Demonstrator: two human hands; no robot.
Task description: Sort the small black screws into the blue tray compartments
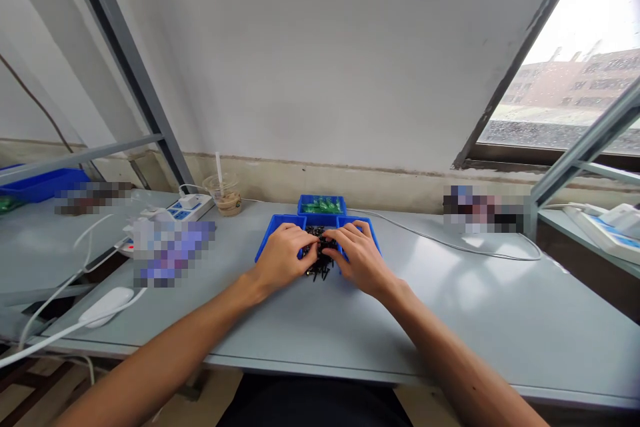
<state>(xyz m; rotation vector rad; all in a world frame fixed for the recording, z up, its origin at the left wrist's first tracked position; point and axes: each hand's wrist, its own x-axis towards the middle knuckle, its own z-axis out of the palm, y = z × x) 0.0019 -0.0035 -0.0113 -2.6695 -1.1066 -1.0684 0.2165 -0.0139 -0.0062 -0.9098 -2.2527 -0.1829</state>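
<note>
My left hand (284,255) and my right hand (361,254) meet over a heap of small black parts (320,267) lying between two blue bins on the grey table (320,333). Both hands have their fingers curled and pinched into the heap; what each pinch holds is too small to make out. The left blue bin (267,240) is partly under my left hand, the right blue bin (373,230) under my right. Behind them a third blue bin (322,205) holds green parts.
A plastic cup with a straw (225,197) and a white power strip (187,208) stand at the back left. A white cable (450,243) runs across the table to the right. A white mouse-like device (106,305) lies near the left edge. Metal frame posts stand left and right.
</note>
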